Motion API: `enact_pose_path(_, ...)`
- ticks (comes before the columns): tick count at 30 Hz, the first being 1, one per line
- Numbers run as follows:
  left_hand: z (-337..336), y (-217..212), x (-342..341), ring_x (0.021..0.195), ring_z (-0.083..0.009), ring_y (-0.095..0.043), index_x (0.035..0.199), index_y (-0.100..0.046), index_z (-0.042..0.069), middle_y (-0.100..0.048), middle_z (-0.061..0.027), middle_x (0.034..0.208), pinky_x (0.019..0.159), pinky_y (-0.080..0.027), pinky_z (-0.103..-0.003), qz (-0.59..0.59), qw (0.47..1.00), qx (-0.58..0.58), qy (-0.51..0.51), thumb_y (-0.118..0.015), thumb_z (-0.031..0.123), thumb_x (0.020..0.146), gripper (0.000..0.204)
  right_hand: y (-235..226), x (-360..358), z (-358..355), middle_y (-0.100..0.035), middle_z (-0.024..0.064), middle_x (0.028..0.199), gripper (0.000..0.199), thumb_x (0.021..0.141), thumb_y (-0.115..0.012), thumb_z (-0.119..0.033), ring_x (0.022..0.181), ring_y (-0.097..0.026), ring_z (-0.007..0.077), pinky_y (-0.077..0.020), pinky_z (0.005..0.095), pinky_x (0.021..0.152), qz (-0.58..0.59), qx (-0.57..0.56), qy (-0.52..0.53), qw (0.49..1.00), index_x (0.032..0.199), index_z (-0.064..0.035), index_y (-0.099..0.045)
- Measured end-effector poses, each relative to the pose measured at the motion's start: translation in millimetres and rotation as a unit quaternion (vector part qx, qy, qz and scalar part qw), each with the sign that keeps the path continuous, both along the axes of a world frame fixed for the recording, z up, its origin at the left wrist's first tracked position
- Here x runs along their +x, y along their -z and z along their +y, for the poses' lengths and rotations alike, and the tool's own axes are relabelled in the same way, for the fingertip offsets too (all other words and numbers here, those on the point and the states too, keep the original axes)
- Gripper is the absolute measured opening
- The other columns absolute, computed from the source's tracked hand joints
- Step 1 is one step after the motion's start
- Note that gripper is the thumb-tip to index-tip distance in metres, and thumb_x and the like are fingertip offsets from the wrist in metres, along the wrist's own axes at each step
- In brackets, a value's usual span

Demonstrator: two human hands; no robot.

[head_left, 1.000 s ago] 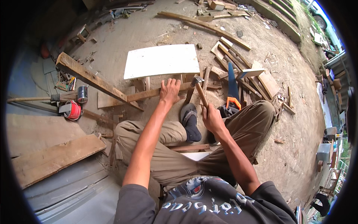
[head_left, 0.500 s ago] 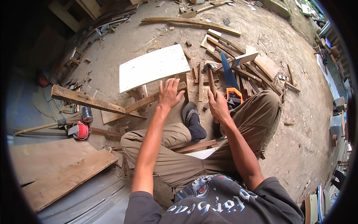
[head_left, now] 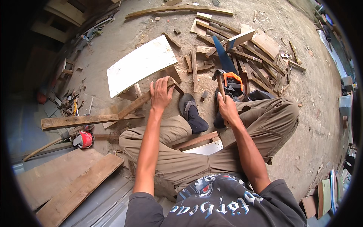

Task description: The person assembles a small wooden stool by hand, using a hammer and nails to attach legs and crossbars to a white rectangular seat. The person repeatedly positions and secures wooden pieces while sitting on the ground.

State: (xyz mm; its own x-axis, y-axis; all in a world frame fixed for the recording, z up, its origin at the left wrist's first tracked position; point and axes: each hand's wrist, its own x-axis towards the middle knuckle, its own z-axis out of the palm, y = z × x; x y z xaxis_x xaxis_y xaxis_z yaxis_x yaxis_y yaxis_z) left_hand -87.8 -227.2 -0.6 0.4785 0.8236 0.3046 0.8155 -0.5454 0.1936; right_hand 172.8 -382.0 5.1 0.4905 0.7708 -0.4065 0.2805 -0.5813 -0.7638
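Note:
My left hand [head_left: 161,93] curls over the upper end of a wooden batten [head_left: 133,106], its fingers close together. The lower end of that batten meets a long rough wooden bar [head_left: 75,122] on the left. Just beyond the hand is a white board [head_left: 141,64] resting on wooden supports, mostly hidden beneath it. In my right hand [head_left: 227,108] is a hammer [head_left: 221,86], gripped by its handle with the head pointing up and away. Behind the hammer lies a handsaw with a blue blade [head_left: 224,55] and an orange handle [head_left: 233,80].
A heap of wood offcuts [head_left: 257,56] spreads at the far right. Brown planks [head_left: 81,185] lie near left, beside a red tape roll [head_left: 86,140] and a broom [head_left: 72,133]. Between my legs sits a wooden piece with a white panel [head_left: 206,147]. A long beam [head_left: 177,8] lies far off.
The view has turned and shifted. My left hand's fingers have drawn together over the batten's end. The hammer has come down and nearer, its head now beside the saw handle.

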Motion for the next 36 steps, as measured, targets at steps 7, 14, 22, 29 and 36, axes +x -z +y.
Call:
enact_pose_path(7, 10.8, -0.4, 6.4, 0.105, -0.0252, -0.062, 0.123, -0.055, 0.014, -0.066, -0.0068, 0.111, 0.096, -0.041, -0.043, -0.030, 0.999, 0.017, -0.011, -0.063, 0.042, 0.093, 0.042, 18.9, 12.2, -6.6, -0.062, 0.0225, 0.073, 0.050, 0.101, -0.049, -0.043, 0.070, -0.065, 0.0358, -0.0499, 0.0466, 0.067, -0.068, 0.033, -0.001, 0.997, 0.087, 0.0050, -0.056)
enact_pose_path(14, 3.3, 2.7, 9.8, 0.107, -0.0266, -0.061, 0.124, -0.055, 0.016, -0.065, -0.0068, 0.111, 0.097, -0.040, -0.044, -0.019, 0.999, 0.029, -0.040, -0.063, 0.041, 0.092, 0.041, 71.0, 7.5, 43.2, -0.064, 0.0348, 0.098, 0.034, 0.088, -0.056, -0.020, 0.098, -0.065, 0.0464, -0.0506, 0.0509, 0.086, -0.093, -0.051, -0.039, 0.994, 0.104, 0.0103, -0.058)
enact_pose_path(22, 2.8, -1.6, 20.9, 0.105, -0.0267, -0.061, 0.124, -0.056, 0.014, -0.064, -0.0069, 0.108, 0.094, -0.041, -0.042, -0.013, 0.998, 0.054, -0.032, -0.063, 0.037, 0.093, 0.040, 192.9, -7.4, 57.0, -0.058, 0.0336, 0.108, 0.030, 0.089, -0.058, -0.016, 0.103, -0.059, 0.0469, -0.0478, 0.0502, 0.091, -0.081, 0.054, -0.014, 0.995, 0.109, 0.0061, -0.058)
enact_pose_path(29, 0.2, 4.0, 12.9, 0.105, -0.0256, -0.061, 0.125, -0.055, 0.016, -0.064, -0.0055, 0.111, 0.094, -0.041, -0.041, 0.001, 0.998, 0.052, -0.046, -0.063, 0.040, 0.092, 0.041, 192.6, 53.9, 52.1, -0.059, 0.0258, 0.110, 0.024, 0.087, -0.059, -0.013, 0.108, -0.057, 0.0406, -0.0460, 0.0454, 0.094, -0.225, 0.102, 0.181, 0.952, 0.105, 0.0037, -0.061)
enact_pose_path(36, 2.2, 2.3, 19.5, 0.105, -0.0260, -0.061, 0.123, -0.057, 0.016, -0.064, -0.0063, 0.110, 0.095, -0.041, -0.041, -0.016, 0.997, 0.063, -0.045, -0.063, 0.040, 0.092, 0.040, 228.9, 77.0, 20.6, -0.057, 0.0238, 0.127, 0.031, 0.091, -0.057, -0.018, 0.119, -0.053, 0.0425, -0.0449, 0.0476, 0.097, -0.097, -0.022, 0.101, 0.990, 0.118, -0.0024, -0.062)
